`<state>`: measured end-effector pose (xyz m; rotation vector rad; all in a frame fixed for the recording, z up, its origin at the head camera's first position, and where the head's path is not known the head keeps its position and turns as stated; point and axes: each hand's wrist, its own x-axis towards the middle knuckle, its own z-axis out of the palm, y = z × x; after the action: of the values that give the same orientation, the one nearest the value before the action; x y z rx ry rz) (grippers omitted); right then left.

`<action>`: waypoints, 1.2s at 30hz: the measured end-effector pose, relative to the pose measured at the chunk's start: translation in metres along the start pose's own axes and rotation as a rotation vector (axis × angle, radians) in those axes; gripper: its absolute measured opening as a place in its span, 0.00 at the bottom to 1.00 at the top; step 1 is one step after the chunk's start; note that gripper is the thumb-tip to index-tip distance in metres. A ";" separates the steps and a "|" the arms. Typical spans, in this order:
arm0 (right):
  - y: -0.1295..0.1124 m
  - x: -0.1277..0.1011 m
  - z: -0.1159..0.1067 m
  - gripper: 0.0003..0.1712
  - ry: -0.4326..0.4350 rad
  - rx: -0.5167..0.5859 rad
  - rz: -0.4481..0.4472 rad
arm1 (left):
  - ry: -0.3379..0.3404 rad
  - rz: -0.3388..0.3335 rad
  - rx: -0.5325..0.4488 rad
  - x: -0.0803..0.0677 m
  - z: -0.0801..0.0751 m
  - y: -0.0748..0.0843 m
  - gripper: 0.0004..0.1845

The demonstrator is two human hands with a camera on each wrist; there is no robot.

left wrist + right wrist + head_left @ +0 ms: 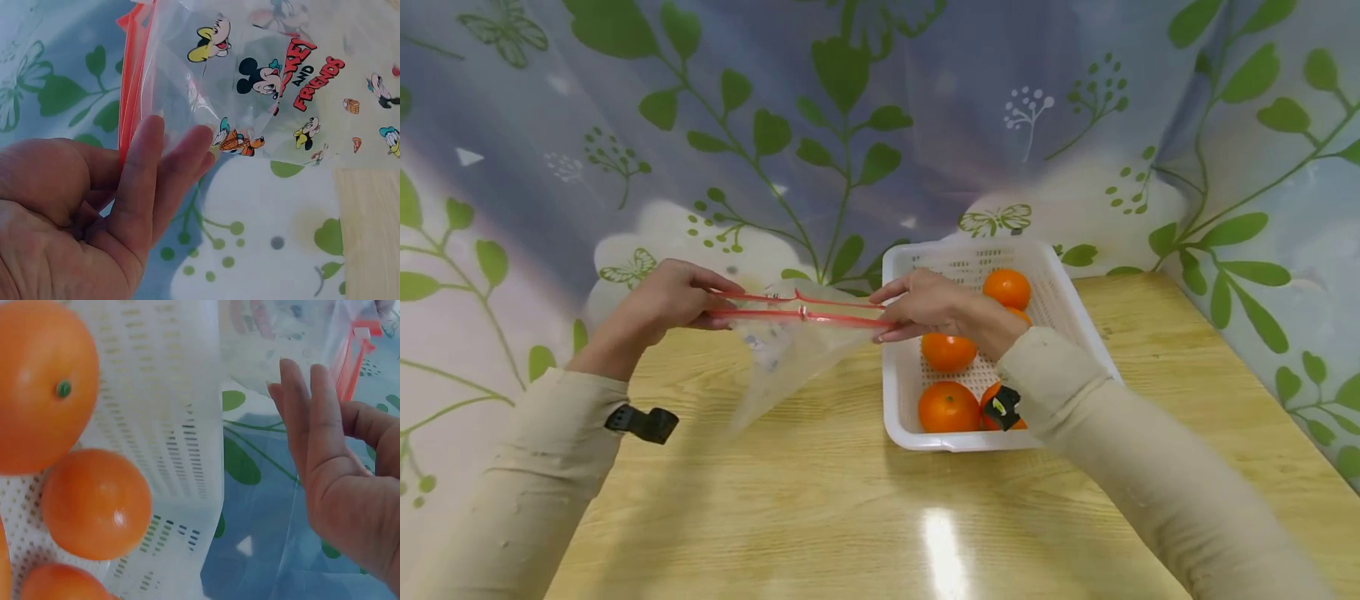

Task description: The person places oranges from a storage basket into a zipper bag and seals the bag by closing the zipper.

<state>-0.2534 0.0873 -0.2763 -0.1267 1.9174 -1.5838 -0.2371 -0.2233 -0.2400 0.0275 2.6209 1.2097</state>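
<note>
A clear zip bag [786,350] with a red zip strip hangs between both hands, its mouth parted into two red edges. My left hand [672,298] pinches the left end of the mouth between thumb and fingers. At the right end my right hand [928,302] grips the strip, above the side of a white basket [891,400]. Cartoon figures and lettering cover the bag [250,81] in the left wrist view. Several oranges [948,407] lie in the basket, some partly hidden by the right hand and wrist.
The basket stands on a light wooden table [790,508] to the right of the bag. Behind it hangs a curtain [925,150] printed with green leaves and butterflies. Each sleeve has a black strap [643,423] at the wrist.
</note>
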 end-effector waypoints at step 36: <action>0.011 -0.009 -0.010 0.20 0.016 -0.207 -0.259 | -0.038 0.022 0.126 0.005 0.035 0.026 0.22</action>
<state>-0.2479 0.1028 -0.2822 -0.4671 2.1432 -1.5451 -0.2359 -0.1790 -0.2432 0.1018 2.6663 1.0388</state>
